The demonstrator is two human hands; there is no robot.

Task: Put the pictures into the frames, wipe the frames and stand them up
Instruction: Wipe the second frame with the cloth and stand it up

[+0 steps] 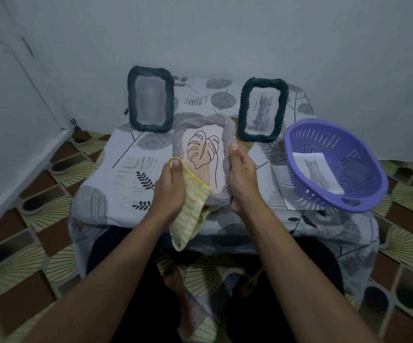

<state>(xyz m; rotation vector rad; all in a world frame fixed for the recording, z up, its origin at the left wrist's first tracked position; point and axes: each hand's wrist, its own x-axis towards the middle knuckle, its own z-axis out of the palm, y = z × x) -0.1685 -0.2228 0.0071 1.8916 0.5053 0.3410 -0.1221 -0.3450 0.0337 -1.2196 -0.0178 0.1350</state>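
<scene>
A grey frame [227, 129] with a leaf picture is tilted up over the middle of the table. My right hand [241, 177] grips its right edge. My left hand [170, 186] holds a yellow striped cloth [190, 211] against the frame's lower left part. Two dark green frames stand upright at the back: the left frame [150, 99] shows a blurred picture, the right frame [262, 109] holds a cat picture. A purple basket [334, 167] at the right contains a loose cat picture [318, 173].
The low table [126, 169] wears a leaf-patterned cloth and stands against a white wall. A sheet of paper [281, 184] lies under the basket. Patterned floor tiles surround the table; my legs are under its front edge.
</scene>
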